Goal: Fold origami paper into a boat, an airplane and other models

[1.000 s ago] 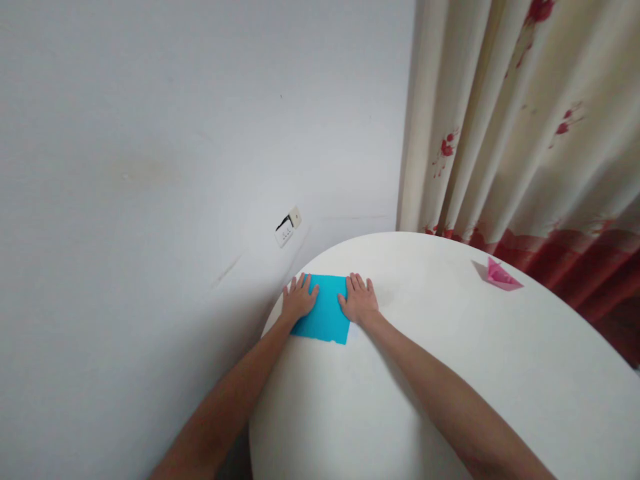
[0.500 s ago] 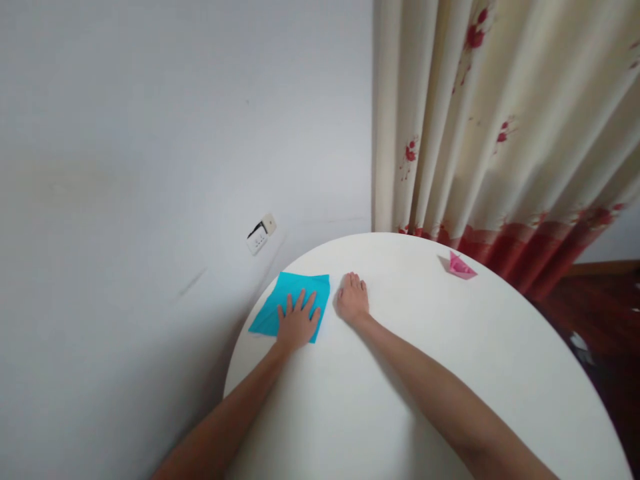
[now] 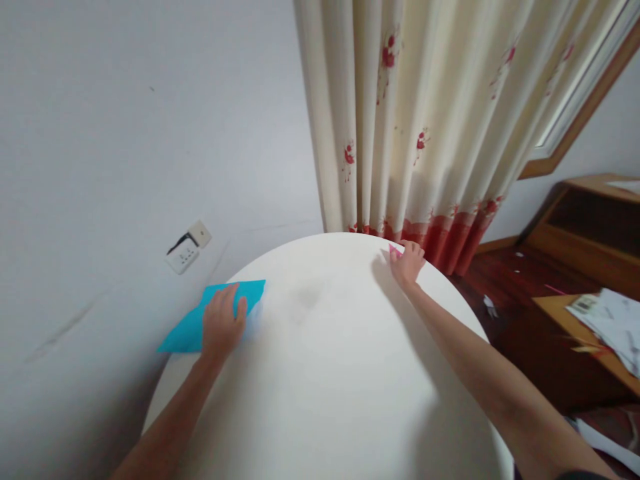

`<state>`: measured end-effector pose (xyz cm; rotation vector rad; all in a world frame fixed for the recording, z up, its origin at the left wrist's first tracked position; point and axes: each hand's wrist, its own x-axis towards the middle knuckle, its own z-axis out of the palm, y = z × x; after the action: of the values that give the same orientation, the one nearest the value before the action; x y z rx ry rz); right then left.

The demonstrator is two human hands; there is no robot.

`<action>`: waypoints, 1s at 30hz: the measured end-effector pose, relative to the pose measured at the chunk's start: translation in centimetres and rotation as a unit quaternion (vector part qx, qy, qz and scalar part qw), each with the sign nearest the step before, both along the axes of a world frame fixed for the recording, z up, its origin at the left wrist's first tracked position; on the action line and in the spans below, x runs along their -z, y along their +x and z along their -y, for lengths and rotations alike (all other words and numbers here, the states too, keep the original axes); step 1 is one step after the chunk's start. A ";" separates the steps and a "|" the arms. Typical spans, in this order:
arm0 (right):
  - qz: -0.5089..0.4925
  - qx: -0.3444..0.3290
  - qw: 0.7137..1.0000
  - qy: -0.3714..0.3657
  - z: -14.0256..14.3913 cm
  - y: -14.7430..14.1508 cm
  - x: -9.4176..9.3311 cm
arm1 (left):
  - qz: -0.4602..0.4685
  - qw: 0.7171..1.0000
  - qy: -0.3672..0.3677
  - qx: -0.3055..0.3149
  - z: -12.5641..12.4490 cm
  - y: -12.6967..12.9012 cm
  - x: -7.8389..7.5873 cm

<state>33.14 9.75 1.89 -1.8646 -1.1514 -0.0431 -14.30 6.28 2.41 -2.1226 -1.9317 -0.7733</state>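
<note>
While the left hand [image 3: 221, 325] lies flat, fingers spread and palm down, on the blue paper [image 3: 193, 327], the right hand [image 3: 407, 261] reaches far out to about one o'clock on the round white table [image 3: 330, 373] and covers a small pink folded paper [image 3: 395, 251], of which only a corner peeks from under the fingers. Whether those fingers pinch the pink piece or merely rest over it I cannot tell, since the hand hides nearly all of it. The blue sheet sits at about ten o'clock, and part of it juts out past the table's rim toward the grey wall [image 3: 125, 133], so the palm alone pins it there (nothing is gripped, only pressed). Both papers look thin and very light, likely to slide on the smooth top and to crease at any hard squeeze; the pink one, being folded into a shape, probably crushes easily and is best taken by a firm folded edge between thumb and fingertip, while the blue sheet is best held flat under the palm or lifted by a corner. Behind the table at twelve o'clock hangs a cream curtain [image 3: 425, 113] with red flowers, a wall socket [image 3: 187, 248] sits at ten o'clock, and wooden furniture [image 3: 590, 220] with loose papers stands at three o'clock.
</note>
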 end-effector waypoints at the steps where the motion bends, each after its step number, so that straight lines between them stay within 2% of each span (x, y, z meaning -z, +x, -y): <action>1: -0.008 0.015 1.000 -0.007 0.0 1.2 0.2 | 0.021 0.999 0.036 0.026 0.3 1.3 -0.6; 3: -0.024 0.018 0.999 -0.033 0.0 2.6 0.8 | 0.048 0.993 0.053 0.089 1.0 4.6 -1.7; 6: -0.035 0.004 0.997 -0.062 -0.1 3.2 1.8 | 0.077 0.984 0.006 0.163 2.5 9.6 -2.3; 8: -0.041 -0.001 0.997 -0.073 0.0 2.8 2.1 | 0.110 0.972 -0.037 0.204 3.4 12.2 -2.0; 11: -0.051 -0.009 0.995 -0.089 0.3 1.6 2.2 | 0.154 0.947 -0.095 0.265 4.3 14.5 -0.5; 14: -0.049 -0.040 0.993 -0.098 1.4 -0.5 2.1 | 0.194 0.929 -0.133 0.286 4.7 15.1 1.4; 17: -0.026 -0.107 0.989 -0.098 3.1 -3.4 1.9 | 0.219 0.919 -0.136 0.298 4.9 15.0 2.6; 25: 0.019 -0.281 0.953 -0.107 8.2 -12.6 1.6 | 0.317 0.898 -0.107 0.285 5.8 14.2 2.3; 28: 0.022 -0.320 0.940 -0.115 10.0 -14.8 1.4 | 0.346 0.888 -0.115 0.281 6.0 14.2 2.5; 30: 0.022 -0.334 0.934 -0.121 11.0 -15.6 1.2 | 0.345 0.892 -0.115 0.267 6.0 14.2 2.7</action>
<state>17.50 -1.28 0.68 -1.5843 -1.8338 0.4607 -0.10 0.33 -0.27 -2.8604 -1.7556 -1.6711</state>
